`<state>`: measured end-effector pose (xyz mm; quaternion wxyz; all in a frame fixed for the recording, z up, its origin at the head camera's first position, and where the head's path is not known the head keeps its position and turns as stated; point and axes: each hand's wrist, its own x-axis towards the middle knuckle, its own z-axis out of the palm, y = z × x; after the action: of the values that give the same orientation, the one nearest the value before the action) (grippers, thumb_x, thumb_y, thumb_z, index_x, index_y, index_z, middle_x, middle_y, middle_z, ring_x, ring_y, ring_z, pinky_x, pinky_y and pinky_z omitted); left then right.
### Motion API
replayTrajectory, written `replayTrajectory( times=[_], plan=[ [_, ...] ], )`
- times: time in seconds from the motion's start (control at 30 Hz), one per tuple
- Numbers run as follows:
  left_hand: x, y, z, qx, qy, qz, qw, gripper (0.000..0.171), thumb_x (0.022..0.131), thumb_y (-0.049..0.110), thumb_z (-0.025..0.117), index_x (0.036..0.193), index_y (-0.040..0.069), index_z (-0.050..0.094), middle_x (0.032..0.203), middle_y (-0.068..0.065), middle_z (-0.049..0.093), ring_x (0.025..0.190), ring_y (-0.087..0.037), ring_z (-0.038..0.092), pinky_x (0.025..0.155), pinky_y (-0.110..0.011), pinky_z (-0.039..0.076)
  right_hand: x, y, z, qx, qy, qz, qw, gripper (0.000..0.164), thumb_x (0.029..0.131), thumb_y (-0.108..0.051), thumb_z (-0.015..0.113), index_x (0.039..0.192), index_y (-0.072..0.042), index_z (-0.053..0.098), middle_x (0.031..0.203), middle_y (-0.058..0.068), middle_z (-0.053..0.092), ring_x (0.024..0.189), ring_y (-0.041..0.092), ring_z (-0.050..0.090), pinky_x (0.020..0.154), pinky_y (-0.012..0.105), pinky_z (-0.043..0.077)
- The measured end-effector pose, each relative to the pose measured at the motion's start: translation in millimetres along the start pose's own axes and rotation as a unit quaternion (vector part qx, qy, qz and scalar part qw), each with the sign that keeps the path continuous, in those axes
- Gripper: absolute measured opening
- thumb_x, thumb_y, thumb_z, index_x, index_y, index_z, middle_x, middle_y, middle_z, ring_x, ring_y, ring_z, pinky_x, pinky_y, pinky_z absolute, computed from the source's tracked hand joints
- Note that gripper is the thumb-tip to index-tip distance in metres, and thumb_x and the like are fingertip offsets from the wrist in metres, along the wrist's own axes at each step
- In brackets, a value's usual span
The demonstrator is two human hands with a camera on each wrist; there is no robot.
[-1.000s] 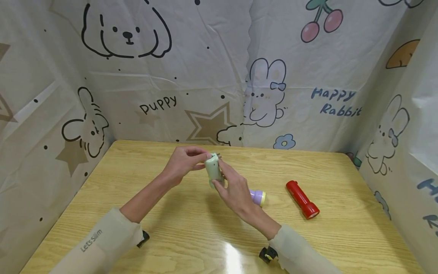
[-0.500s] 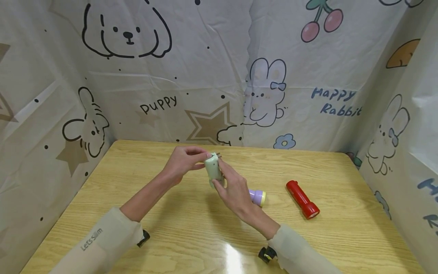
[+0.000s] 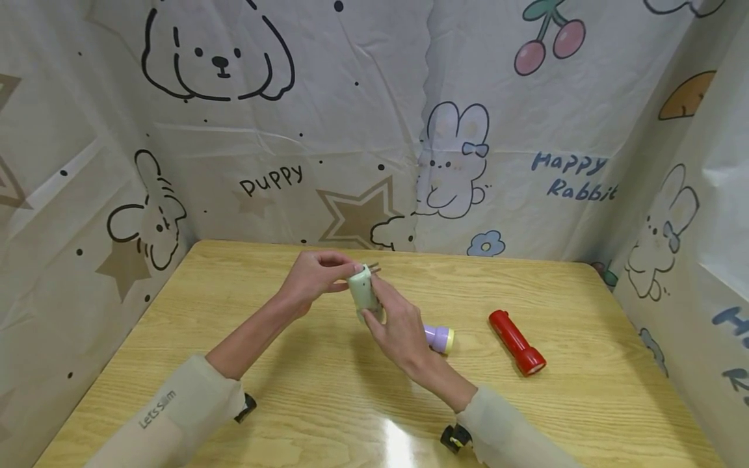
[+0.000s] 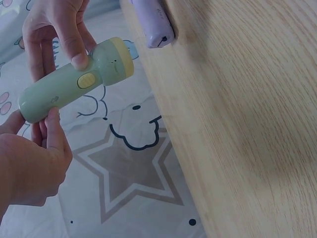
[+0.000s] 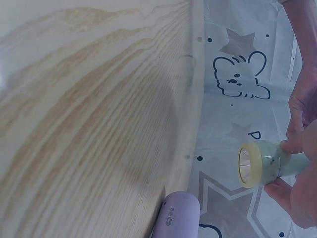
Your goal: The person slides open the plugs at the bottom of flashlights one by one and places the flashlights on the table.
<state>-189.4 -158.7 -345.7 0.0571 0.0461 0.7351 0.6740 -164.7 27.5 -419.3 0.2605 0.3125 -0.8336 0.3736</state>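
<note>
Mid-frame, the left hand point(image 3: 310, 279) pinches the green flashlight point(image 3: 362, 292) by its tail, the right hand point(image 3: 400, 328) grips near its head, and a loosened hold could drop it.

Red flashlight point(image 3: 516, 342), lying aslant on the right of the wood-grain worktop point(image 3: 316, 396), wide head toward the near edge. Purple flashlight point(image 3: 436, 337), lying to its left, apart, with a yellow rim. Pale backdrop point(image 3: 357, 123), standing behind and at both sides, printed with a star point(image 3: 359, 211), cherries point(image 3: 530, 58), a blue flower point(image 3: 486, 244) and the words "Happy Rabbit" point(image 3: 579, 175).
</note>
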Motion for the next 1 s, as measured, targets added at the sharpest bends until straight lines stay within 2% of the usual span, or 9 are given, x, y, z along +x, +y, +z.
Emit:
replayTrajectory(
  times=[0.2, 0.37, 0.6, 0.87, 1.0],
  plan=[
    [-0.8, -0.5, -0.6, 0.006, -0.001, -0.003, 1.0000, 0.022, 0.092, 0.013, 0.074, 0.103, -0.005, 0.071, 0.103, -0.014, 0.070, 0.094, -0.024, 0.068, 0.087, -0.044, 0.055, -0.4, -0.1, 0.4, 0.002, -0.005, 0.006, 1.000, 0.071, 0.081, 0.000, 0.082, 0.144, -0.004, 0.049, 0.133, 0.014, 0.061, 0.103, 0.025, 0.067, 0.079, 0.035, 0.058],
    [-1.0, -2.6, -1.3, 0.010, 0.003, -0.007, 0.9999, 0.024, 0.092, 0.014, 0.073, 0.104, -0.006, 0.071, 0.103, -0.014, 0.070, 0.094, -0.024, 0.068, 0.086, -0.042, 0.056, -0.3, 0.4, 0.5, 0.012, -0.025, 0.017, 0.999, 0.072, 0.083, -0.001, 0.081, 0.146, -0.004, 0.047, 0.134, 0.014, 0.060, 0.099, 0.024, 0.068, 0.075, 0.032, 0.058],
    [0.6, -7.4, 0.4, 0.007, 0.008, -0.002, 0.9999, 0.025, 0.093, 0.014, 0.072, 0.105, -0.008, 0.070, 0.103, -0.016, 0.069, 0.093, -0.024, 0.068, 0.086, -0.043, 0.056, 0.3, 0.4, 0.1, 0.033, -0.046, 0.029, 0.998, 0.074, 0.084, -0.002, 0.080, 0.149, -0.004, 0.044, 0.136, 0.016, 0.058, 0.101, 0.027, 0.068, 0.074, 0.033, 0.059],
    [0.4, -10.5, 2.0, 0.012, 0.016, 0.000, 0.9998, 0.028, 0.093, 0.017, 0.072, 0.107, -0.008, 0.069, 0.104, -0.017, 0.068, 0.094, -0.024, 0.067, 0.083, -0.039, 0.057, 1.4, -0.4, -1.1, 0.039, -0.064, 0.049, 0.996, 0.075, 0.084, -0.002, 0.080, 0.150, -0.005, 0.043, 0.135, 0.016, 0.058, 0.090, 0.024, 0.070, 0.075, 0.029, 0.058],
    [0.9, -11.9, 2.3, 0.015, 0.011, -0.004, 0.9998, 0.029, 0.093, 0.018, 0.073, 0.107, -0.007, 0.069, 0.105, -0.016, 0.067, 0.095, -0.023, 0.066, 0.084, -0.038, 0.057, 2.1, -0.8, -2.1, 0.049, -0.079, 0.065, 0.994, 0.075, 0.085, -0.001, 0.078, 0.151, -0.007, 0.042, 0.136, 0.016, 0.057, 0.087, 0.024, 0.070, 0.074, 0.032, 0.059]
  ],
)
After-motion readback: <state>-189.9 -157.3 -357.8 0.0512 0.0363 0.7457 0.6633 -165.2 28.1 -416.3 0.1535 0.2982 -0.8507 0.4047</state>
